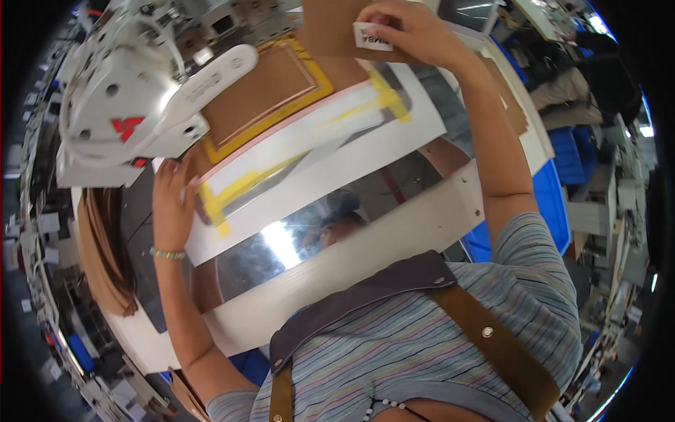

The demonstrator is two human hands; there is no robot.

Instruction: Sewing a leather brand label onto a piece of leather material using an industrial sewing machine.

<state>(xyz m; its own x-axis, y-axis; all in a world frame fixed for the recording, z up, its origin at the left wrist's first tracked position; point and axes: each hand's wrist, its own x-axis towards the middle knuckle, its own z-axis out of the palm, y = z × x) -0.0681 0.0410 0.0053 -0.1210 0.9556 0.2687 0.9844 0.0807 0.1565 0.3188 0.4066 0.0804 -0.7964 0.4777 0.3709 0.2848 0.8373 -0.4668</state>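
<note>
My right hand (415,35) reaches to the far right, its fingers closed on a small white label (373,39) with dark print. The label is over a brown panel (327,28). My left hand (172,204) is at the left end of a sewing template, its fingers apart and partly under the white sewing machine head (126,105). The template has a yellow rectangular frame (327,86) around a brown piece (256,91). Along its near side run a pink edge strip (274,130), a white sheet (415,137) and yellow tape (264,181).
A shiny metal plate (281,243) lies nearer to me, beside a pale table edge (337,271). Brown strips (105,260) hang at the left. Brown pieces (510,98) lie at the right, near blue bins (552,204). Someone's arm (562,91) shows at the far right.
</note>
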